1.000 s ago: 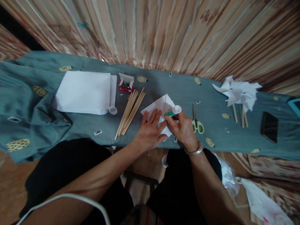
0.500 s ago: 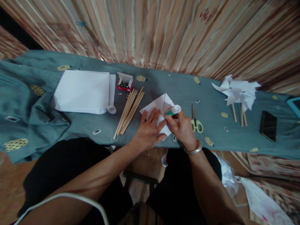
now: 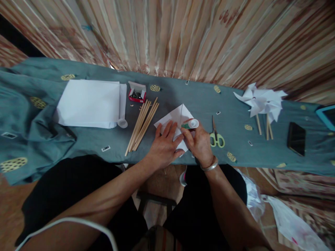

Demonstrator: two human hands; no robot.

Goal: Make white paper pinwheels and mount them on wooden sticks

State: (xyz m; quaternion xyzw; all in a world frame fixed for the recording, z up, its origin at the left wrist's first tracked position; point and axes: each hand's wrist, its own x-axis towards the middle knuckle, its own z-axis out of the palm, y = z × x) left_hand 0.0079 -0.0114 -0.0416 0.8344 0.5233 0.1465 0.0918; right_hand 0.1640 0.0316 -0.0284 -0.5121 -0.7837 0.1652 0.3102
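My left hand [image 3: 164, 145] lies flat with spread fingers on a white square of paper [image 3: 176, 118] that rests on the grey-blue cloth [image 3: 183, 94] near the front edge. My right hand [image 3: 199, 143] grips a green and white glue stick [image 3: 190, 124], its tip pressed against the paper beside my left fingers. A silver bangle circles my right wrist. Much of the paper is hidden under both hands.
A bundle of wooden sticks [image 3: 141, 124] lies left of the paper, with a red box of pins [image 3: 137, 93], a white cap [image 3: 122, 122] and a paper stack [image 3: 90, 103] further left. Green-handled scissors [image 3: 215, 135], white paper pinwheels [image 3: 261, 101] and a black phone [image 3: 296, 138] lie to the right.
The view has drifted slightly, so everything sits a little further left. Both hands stay on the paper, the glue stick shifting only a little against it.
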